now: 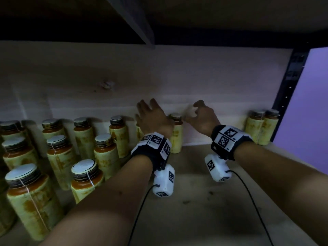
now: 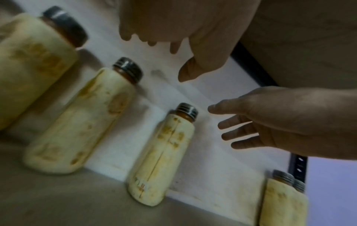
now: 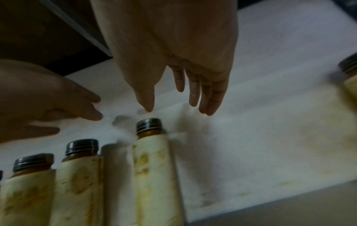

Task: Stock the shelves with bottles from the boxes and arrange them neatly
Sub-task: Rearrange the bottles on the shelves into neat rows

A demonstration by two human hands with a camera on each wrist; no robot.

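A pale yellow bottle [image 1: 176, 134] with a dark ribbed cap stands up straight at the back of the shelf [image 1: 204, 201], in the middle of the head view. It sits right by the pale back wall [image 1: 213, 77]. No hand is touching it.

The left hand [image 1: 152, 118] is up in the air just to the left of this bottle. Its fingers are straight and a little spread, and it holds nothing. The right hand [image 1: 202, 118] is just to the right of the bottle, also in the air. Its fingers hang loose with a small bend, and it holds nothing too. In the right wrist view the fingertips [image 3: 204, 107] point down a little above the bottle's cap [image 3: 149, 124], with a gap in between.

On the left side of the head view more bottles [image 1: 58, 153] of the same kind stand in rows, from the back wall to the front edge. Some have thin white strings on their caps. At the far right, 2 more bottles [image 1: 261, 127] stand close together by a black metal post [image 1: 291, 77] with holes. Past the post is a purple wall [image 1: 312, 103].

Each wrist wears a black band [image 1: 229, 139] with black and white square marks, and a white box [image 1: 164, 181] with a black wire hangs under each one.
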